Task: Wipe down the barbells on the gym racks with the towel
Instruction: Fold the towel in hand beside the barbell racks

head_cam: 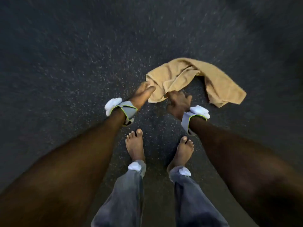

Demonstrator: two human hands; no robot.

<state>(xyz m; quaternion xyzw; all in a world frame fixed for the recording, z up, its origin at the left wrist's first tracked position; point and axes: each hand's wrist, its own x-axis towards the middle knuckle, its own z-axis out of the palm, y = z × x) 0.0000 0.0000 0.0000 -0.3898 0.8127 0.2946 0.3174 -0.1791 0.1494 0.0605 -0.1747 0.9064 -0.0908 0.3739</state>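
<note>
- The towel (180,74) is tan terry cloth, rumpled and bent into an arch. Its near edge lies at the two hands, and one end trails off to the right.
- The right hand (178,102) is knuckles-up with curled fingers, pinching the towel's near corner.
- The left hand (141,94) reaches out with fairly straight fingers that touch the towel's left edge. Blur hides whether it actually grips the cloth.
- Closest to the camera are grey trousers (124,194), with a small white piece (134,166) fixed at each ankle.
- Beyond the cuffs, the bare left foot (134,145) and bare right foot (183,149) stand side by side, toes towards the towel.
- Each wrist wears a grey strap (127,109) edged in yellow-green that carries a white block (112,104).
- Both forearms stretch across the view, one on either side of the feet.
- The floor (65,63) is dark rubber flecked with pale specks. It fills the whole view and is dim and smeared towards the edges.
</note>
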